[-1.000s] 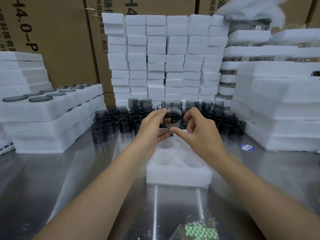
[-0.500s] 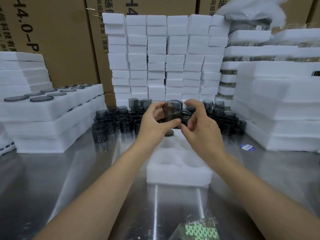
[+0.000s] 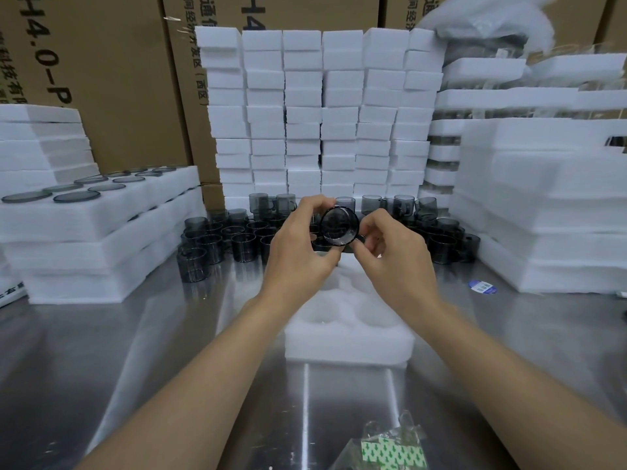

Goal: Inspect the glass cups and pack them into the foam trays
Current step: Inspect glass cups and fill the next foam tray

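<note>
Up close, a smoky grey round glass cup [image 3: 339, 226] under inspection.
Left hand [image 3: 298, 245] and right hand [image 3: 395, 254] pinch it, tipped on its side, above the white foam tray [image 3: 349, 340] mid-table.

Both forearms reach forward; the left hand [image 3: 298, 245] and right hand [image 3: 395, 256] meet raised, fingers curled and pinching.

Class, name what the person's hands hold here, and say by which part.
Both the left hand and right hand pinch one smoky glass cup by its round side wall.
</note>
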